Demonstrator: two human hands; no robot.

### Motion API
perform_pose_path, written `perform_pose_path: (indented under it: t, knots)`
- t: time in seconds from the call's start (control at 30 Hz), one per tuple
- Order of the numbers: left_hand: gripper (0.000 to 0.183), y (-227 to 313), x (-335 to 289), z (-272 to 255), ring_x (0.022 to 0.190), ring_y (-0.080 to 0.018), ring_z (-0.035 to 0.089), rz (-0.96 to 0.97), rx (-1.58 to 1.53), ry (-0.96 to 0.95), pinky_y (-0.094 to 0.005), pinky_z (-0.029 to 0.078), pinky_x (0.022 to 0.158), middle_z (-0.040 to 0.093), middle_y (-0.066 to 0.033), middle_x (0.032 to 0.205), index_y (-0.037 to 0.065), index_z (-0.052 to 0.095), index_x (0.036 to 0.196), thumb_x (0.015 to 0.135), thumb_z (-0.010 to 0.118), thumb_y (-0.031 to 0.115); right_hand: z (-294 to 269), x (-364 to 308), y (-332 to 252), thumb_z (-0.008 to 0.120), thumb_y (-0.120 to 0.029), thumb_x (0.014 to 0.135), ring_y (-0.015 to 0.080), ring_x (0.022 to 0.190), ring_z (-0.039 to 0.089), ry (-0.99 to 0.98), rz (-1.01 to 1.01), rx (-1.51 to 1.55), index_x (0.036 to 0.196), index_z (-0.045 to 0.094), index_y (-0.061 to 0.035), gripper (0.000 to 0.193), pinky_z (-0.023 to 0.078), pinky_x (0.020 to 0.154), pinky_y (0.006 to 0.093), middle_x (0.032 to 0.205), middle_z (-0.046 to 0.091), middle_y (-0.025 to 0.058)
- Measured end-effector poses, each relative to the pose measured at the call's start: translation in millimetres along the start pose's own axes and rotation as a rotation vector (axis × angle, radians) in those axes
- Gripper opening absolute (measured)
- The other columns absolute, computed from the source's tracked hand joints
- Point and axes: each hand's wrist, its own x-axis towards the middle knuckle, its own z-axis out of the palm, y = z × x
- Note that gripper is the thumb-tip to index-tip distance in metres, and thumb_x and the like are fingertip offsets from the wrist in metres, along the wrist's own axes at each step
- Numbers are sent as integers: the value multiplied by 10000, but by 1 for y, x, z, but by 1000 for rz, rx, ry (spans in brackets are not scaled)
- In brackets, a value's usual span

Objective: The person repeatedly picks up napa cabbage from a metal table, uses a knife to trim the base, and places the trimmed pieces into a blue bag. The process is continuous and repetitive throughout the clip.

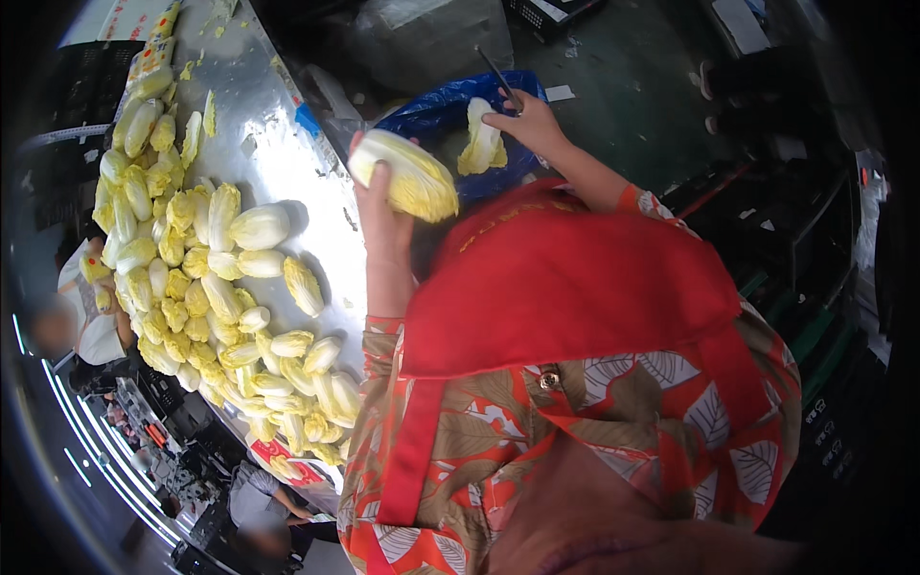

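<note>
My left hand [383, 216] is closed around a pale yellow napa cabbage [410, 177], its thumb across the near side. To the right, my right hand [532, 123] grips a knife [492, 65], whose dark, narrow length points up and away. A loose cabbage leaf [481, 142], white with a yellow frilled edge, hangs at the thumb of that same hand. Both the leaf and the hand are over a blue plastic bag [448, 98] that lies open like a bin liner. Its lower part is hidden behind my red apron [565, 287].
A shiny metal table [326, 206] runs along my left, heaped with many napa cabbages [196, 287]. Clear plastic sheeting [412, 38] lies beyond the blue bag. Other people work across the table, one in a white top [96, 311]. Dark crates [86, 86] stand past the heap.
</note>
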Motion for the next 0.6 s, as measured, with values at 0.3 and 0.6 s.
perform_pose_path:
  t: [0.3,0.6]
  knots:
    - [556,-20,-7,16,1119,-269,539,-34,165,-110,-384,461,946,518,-162,1220,65,349,1361,868,577,186,-8,-55,-102,757,-329,746,58,562,514,-556,123,418,1118,592,-2,522,394,479,189,769,590,8]
    - [574,-5,-18,30,1038,-186,582,75,619,-175,-325,466,908,593,-105,1144,24,489,1266,752,718,135,-30,-52,-105,689,-197,728,62,545,508,-666,158,399,1080,571,4,421,377,461,195,757,573,12]
